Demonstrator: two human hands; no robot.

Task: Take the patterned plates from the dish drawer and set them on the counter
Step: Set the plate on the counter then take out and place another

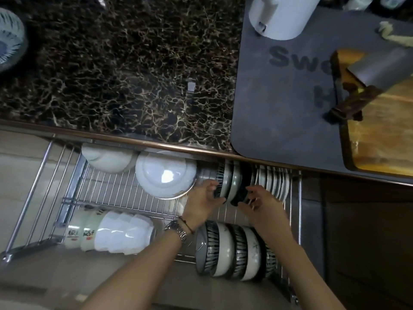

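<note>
Two hands are reaching into the open dish drawer (67, 198), a pulled-out wire rack below the dark marbled worktop (134, 74). The left hand (202, 201) is cupping the near edge of the patterned plates (229, 182), fingers curled on the striped rim; the right hand (260, 201) is curling round the dark plate at the other side of the same group, so both are gripping it between them. These plates are standing on edge in the back row of the drawer, partly tucked under the worktop's lip, and about four are showing, though blur is making an exact count hard. Just right of them a row of thin white plates (276, 182) is standing, too closely packed to count. Left of them one large white plate (165, 173) is leaning and white bowls (107, 158) are lying half hidden under the lip. In the front row five striped and pale bowls (232, 251) are standing on edge, beside a stack of white bowls (111, 232) lying sideways, two of them bearing printed characters. On the worktop one grey mat (279, 119) is carrying one white kettle (279, 16), cut off at the top, and one wooden board (380, 135) with a cleaver (368, 74) on it, both cut off at the right edge. One patterned dish (10, 39) is cut off at the far left.
</note>
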